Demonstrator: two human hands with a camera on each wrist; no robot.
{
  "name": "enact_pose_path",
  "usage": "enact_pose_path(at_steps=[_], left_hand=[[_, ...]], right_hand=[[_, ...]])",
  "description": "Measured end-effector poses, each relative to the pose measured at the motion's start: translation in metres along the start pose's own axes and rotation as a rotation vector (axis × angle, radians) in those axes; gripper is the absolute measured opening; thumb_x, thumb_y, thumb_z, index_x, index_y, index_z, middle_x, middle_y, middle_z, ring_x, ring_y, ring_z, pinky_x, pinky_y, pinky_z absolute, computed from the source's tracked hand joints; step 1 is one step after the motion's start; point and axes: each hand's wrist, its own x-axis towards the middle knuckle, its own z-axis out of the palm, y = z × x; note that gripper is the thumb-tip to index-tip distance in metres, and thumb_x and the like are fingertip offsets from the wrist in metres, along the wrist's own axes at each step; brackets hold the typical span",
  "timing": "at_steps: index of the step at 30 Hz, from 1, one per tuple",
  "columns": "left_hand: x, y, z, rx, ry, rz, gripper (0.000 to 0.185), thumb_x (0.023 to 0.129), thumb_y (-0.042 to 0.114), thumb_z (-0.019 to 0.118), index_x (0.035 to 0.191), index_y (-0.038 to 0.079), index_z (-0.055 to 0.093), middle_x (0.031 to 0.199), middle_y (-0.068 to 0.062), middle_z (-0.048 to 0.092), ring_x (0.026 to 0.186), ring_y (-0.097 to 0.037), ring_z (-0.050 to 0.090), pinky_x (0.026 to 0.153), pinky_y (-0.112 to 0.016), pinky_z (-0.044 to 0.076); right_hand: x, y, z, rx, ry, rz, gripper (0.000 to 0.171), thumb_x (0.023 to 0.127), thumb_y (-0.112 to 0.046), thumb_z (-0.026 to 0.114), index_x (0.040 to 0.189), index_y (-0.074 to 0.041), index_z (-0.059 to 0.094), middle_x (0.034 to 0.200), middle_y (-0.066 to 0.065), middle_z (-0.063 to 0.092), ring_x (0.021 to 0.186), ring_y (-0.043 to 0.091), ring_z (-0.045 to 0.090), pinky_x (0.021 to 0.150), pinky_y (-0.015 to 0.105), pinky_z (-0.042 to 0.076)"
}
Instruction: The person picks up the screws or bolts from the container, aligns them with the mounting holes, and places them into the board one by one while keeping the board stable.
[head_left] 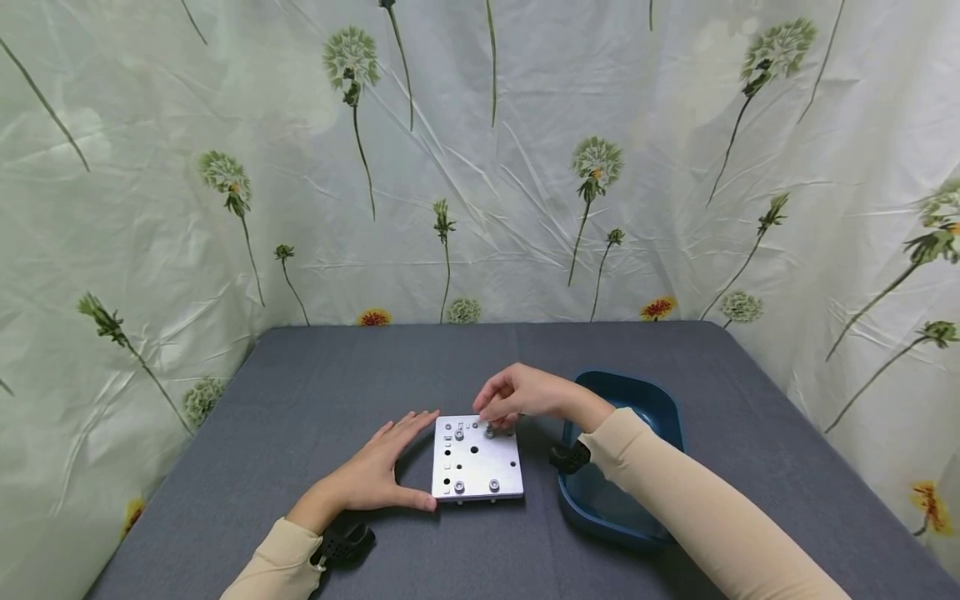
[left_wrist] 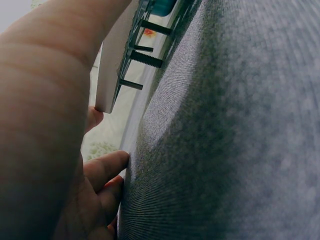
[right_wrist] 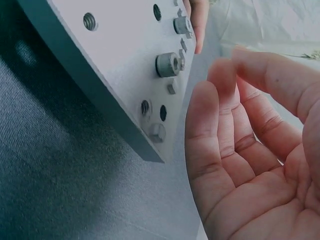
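A silver metal plate [head_left: 487, 462] lies near the middle of the table, with holes, several socket-head screws [right_wrist: 168, 65] and small metal blocks on top. Threaded screw ends [left_wrist: 146, 59] stick out of its underside. My left hand [head_left: 378, 471] is spread along its left side, thumb at the front corner and fingertips near the back one. Over the back right part of the plate is my right hand [head_left: 517, 396], fingers bent and the thumb tip meeting a fingertip [right_wrist: 223, 70]. Whether something tiny sits in that pinch, I cannot tell.
A dark blue bin [head_left: 576, 510] stands right of the plate, partly under my right forearm. Grey cloth [head_left: 337, 367] covers the table. Behind it hangs a pale curtain [head_left: 510, 167] with a flower print.
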Motion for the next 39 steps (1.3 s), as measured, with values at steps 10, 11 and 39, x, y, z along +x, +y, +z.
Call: enact_pose_path(at_steps=[10,11,39], left_hand=[[-0.001,0.0,0.001,-0.005,0.002,-0.005,0.123,0.075,0.062,0.093,0.171,0.017,0.031,0.176,-0.016,0.031,0.164,-0.048,0.025,0.129,-0.077,0.013],[-0.001,0.0,0.001,-0.004,0.003,-0.004,0.123,0.075,0.062,0.093,0.171,0.017,0.031,0.176,-0.016,0.032,0.164,-0.048,0.025,0.129,-0.077,0.013],[-0.001,-0.001,0.001,0.005,0.021,0.036,0.124,0.073,0.061,0.094,0.171,0.016,0.032,0.175,-0.017,0.034,0.163,-0.049,0.027,0.128,-0.078,0.016]], right_hand=[[-0.006,0.003,-0.008,-0.03,0.019,0.005,0.031,0.103,-0.014,0.073,0.125,0.007,0.072,0.101,0.014,0.08,0.082,0.012,0.071,0.085,0.041,0.064],[-0.007,0.003,-0.009,-0.031,0.022,0.005,0.031,0.103,-0.014,0.073,0.125,0.007,0.072,0.102,0.015,0.08,0.082,0.012,0.071,0.085,0.041,0.063],[-0.041,0.02,-0.042,-0.011,0.091,0.018,0.034,0.104,-0.014,0.07,0.129,0.009,0.069,0.103,0.02,0.075,0.081,0.015,0.063,0.08,0.035,0.059]])
